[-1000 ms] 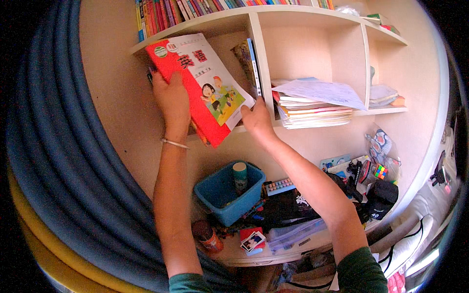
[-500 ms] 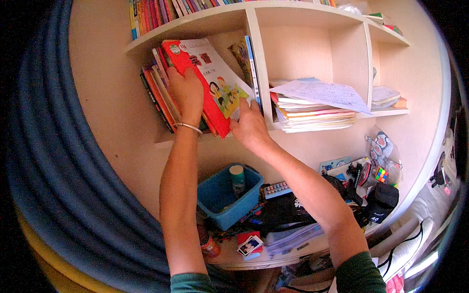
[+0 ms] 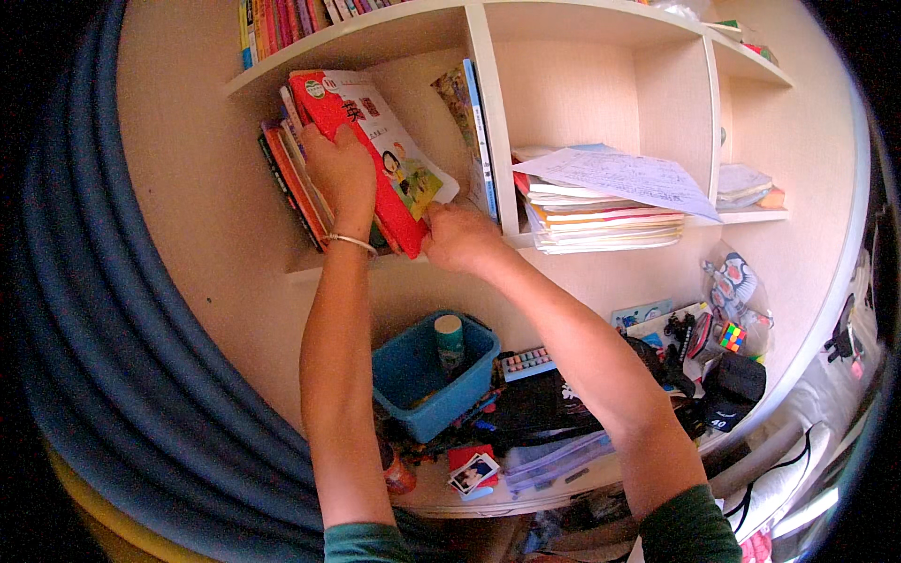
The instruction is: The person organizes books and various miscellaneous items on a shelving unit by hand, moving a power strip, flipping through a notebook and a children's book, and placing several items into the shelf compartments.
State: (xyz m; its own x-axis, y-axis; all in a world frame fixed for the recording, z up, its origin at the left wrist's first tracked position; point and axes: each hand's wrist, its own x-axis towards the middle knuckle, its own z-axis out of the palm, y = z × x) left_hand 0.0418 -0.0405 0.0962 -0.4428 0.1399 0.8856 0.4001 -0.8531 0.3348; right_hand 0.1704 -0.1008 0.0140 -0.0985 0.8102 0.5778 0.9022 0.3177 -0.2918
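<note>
In the left cubby of the shelf, a textbook [image 3: 405,169] with a red spine band and a white cover with cartoon children leans to the left. My left hand [image 3: 340,176], with a bangle at the wrist, grips its spine side; some fingertips are hidden. At the lower right corner my right hand [image 3: 462,236] holds the same textbook, fingers closed on its edge. Several upright books [image 3: 289,183] lean to the left of it, next to my left hand. On the right side of the cubby, a thin blue-spined book [image 3: 479,131] stands against the divider.
A stack of papers and notebooks [image 3: 605,220] lies in the middle cubby, a loose sheet overhanging. Below, the desk holds a blue bin [image 3: 436,399] with a canister, a black bag [image 3: 540,403], photos [image 3: 474,472] and a puzzle cube [image 3: 733,337]. A dark blue curtain [image 3: 94,281] hangs left.
My right hand has slid down and left along the textbook's edge to its lower corner. The textbook sits slightly further left within the cubby. My left hand keeps its hold.
</note>
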